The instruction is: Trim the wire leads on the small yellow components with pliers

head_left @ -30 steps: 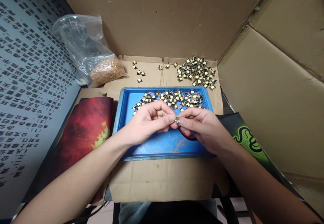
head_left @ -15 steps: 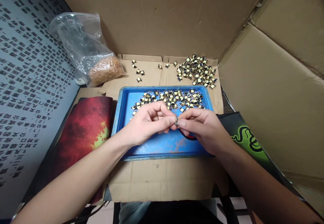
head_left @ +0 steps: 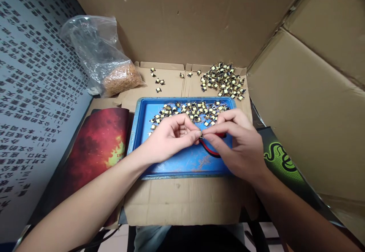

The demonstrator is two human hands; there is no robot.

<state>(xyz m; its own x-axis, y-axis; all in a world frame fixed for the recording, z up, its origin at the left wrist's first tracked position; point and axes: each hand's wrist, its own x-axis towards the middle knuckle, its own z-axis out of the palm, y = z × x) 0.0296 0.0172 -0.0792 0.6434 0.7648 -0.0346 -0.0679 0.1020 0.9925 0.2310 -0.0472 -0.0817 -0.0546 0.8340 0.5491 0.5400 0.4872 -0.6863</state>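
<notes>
Both hands meet over the blue tray (head_left: pixel 176 164): the left hand (head_left: pixel 171 136) and the right hand (head_left: pixel 242 145) each pinch fingertips closed on one small part (head_left: pixel 201 135), held just above the tray's middle. A heap of parts (head_left: pixel 194 111) lies behind it in the tray, and a second heap (head_left: pixel 224 81) sits on the cardboard beyond.

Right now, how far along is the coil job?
Apparently done: the pile of yellow-taped coils on the cardboard beyond the blue tray. In hand: left hand and right hand pinch one coil together. Left: the scattered coils in the tray's far end.
</notes>
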